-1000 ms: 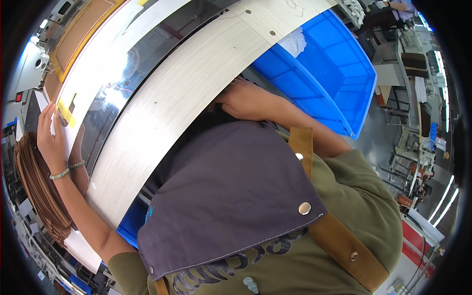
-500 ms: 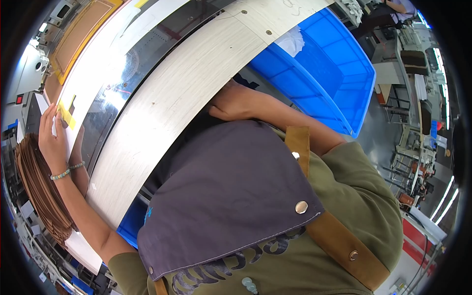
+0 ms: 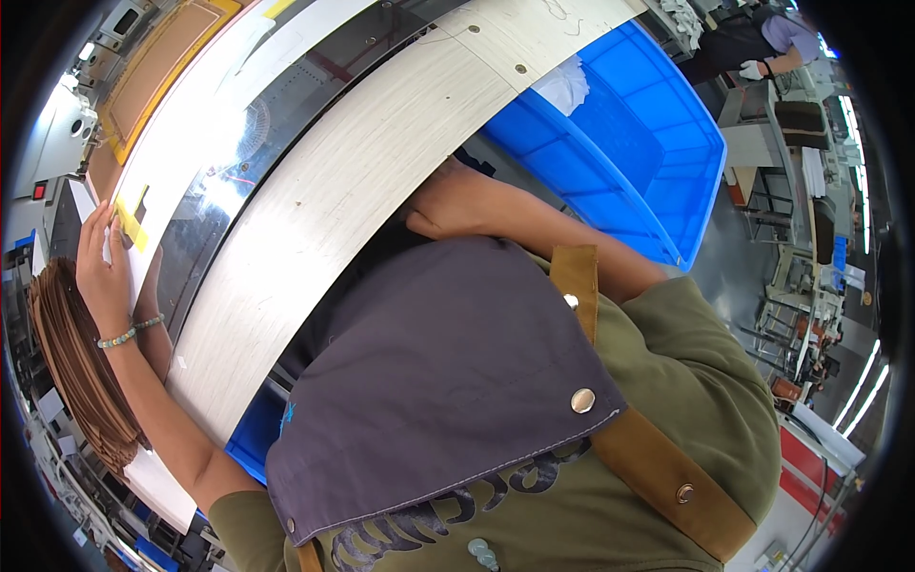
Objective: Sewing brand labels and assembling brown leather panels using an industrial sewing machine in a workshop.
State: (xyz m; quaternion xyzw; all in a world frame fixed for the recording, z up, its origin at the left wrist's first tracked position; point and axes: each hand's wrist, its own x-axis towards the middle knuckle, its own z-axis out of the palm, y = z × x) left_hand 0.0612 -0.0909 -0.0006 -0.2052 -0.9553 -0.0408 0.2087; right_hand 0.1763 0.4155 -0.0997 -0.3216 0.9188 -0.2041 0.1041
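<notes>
My left hand (image 3: 103,259) rests at the far left end of a long white panel (image 3: 172,157), its fingers stretched along the surface. A yellow tape strip (image 3: 131,224) with a dark cutout lies beside the fingertips. Next to the panel runs a glossy dark machine bed (image 3: 205,224), which mirrors the wrist and its beaded bracelet. My right hand (image 3: 456,200) is at the near edge of the pale wood-grain tabletop (image 3: 315,181), above the dark apron (image 3: 438,381). Its fingers are hidden under that edge, so what they touch cannot be seen.
A large blue bin (image 3: 620,143) holding white material stands right of the table. Stacked brown sheets (image 3: 81,372) stand by my left forearm. Beyond the panel lies a brown board with a yellow frame (image 3: 167,71). A person (image 3: 762,48) is at the upper right.
Both my hands stay nearly where they were. At the upper right, the other person has moved further into view, and a white-gloved hand now shows.
</notes>
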